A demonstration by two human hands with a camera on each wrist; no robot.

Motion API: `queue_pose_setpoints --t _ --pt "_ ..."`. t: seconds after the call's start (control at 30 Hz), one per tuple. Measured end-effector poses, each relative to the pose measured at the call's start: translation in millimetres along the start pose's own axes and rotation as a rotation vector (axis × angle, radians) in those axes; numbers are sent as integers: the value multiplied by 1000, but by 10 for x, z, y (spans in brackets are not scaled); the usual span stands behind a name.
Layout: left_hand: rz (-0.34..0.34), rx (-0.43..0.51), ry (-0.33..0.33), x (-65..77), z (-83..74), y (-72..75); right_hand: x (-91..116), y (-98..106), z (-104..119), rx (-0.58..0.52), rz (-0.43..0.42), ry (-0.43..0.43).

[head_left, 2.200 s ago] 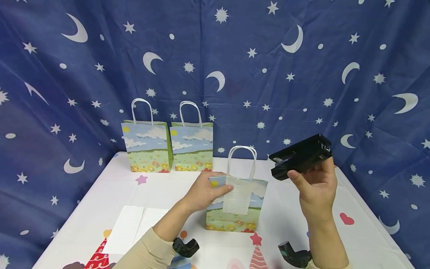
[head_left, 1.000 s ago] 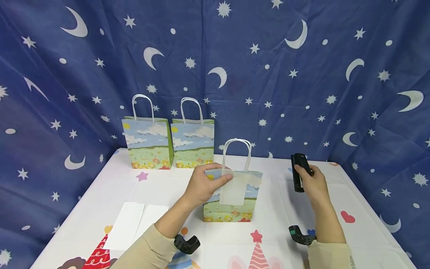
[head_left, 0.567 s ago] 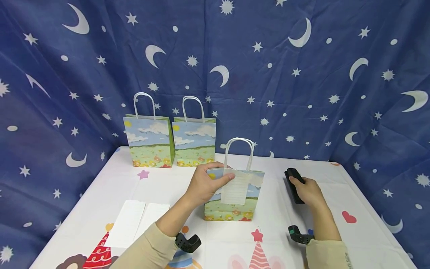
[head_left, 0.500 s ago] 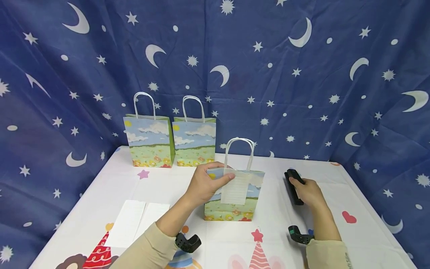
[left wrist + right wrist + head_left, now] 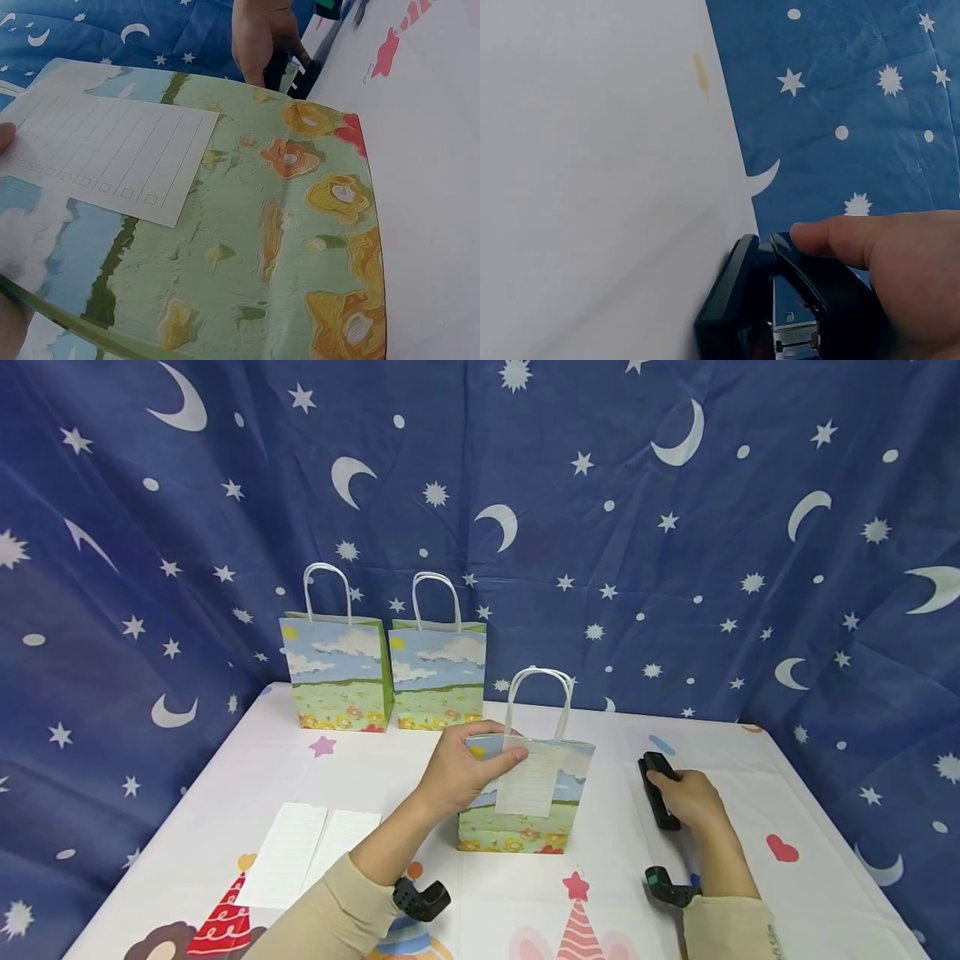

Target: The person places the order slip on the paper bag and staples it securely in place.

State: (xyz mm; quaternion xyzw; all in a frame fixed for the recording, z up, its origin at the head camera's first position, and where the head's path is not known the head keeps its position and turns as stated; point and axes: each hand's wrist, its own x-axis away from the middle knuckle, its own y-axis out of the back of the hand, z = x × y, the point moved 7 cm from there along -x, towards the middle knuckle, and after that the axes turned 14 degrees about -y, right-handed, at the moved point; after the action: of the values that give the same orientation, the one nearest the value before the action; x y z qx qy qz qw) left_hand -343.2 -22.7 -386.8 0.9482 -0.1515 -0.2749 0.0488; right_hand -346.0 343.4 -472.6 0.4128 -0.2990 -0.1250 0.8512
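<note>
A small paper gift bag [image 5: 480, 839] with a meadow picture and white handles stands mid-table. My left hand [image 5: 459, 772] grips its upper left edge, the thumb pressing a lined paper slip [image 5: 525, 789] against the bag's front. In the left wrist view the slip [image 5: 112, 157] shows ruled lines and small checkboxes. Over on the right, my right hand [image 5: 696, 800] holds a black stapler [image 5: 660, 797] low at the tabletop; whether it touches the cloth I cannot tell. Its metal staple channel shows in the right wrist view, with the thumb [image 5: 832, 234] on the black body.
Two matching gift bags, one [image 5: 337, 672] on the left and one [image 5: 438, 672] beside it, stand at the back against a blue star-and-moon curtain [image 5: 562, 485]. Two more lined slips [image 5: 288, 852] lie at the left front on the white patterned tablecloth [image 5: 510, 910].
My right hand has carried the stapler from a raised position beside the bag down to the tabletop at right, then slightly nearer me. My left hand keeps its grip on the bag and slip.
</note>
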Motion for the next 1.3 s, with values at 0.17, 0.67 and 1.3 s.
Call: queue_pose_setpoints --t 0.17,0.67,1.3 --pt "43 -28 64 -8 -11 3 7 10 -27 8 -9 -2" --pt "303 -123 196 140 223 90 350 139 287 19 -39 142" --pt "382 -243 138 402 228 334 1128 -191 954 -74 376 699"
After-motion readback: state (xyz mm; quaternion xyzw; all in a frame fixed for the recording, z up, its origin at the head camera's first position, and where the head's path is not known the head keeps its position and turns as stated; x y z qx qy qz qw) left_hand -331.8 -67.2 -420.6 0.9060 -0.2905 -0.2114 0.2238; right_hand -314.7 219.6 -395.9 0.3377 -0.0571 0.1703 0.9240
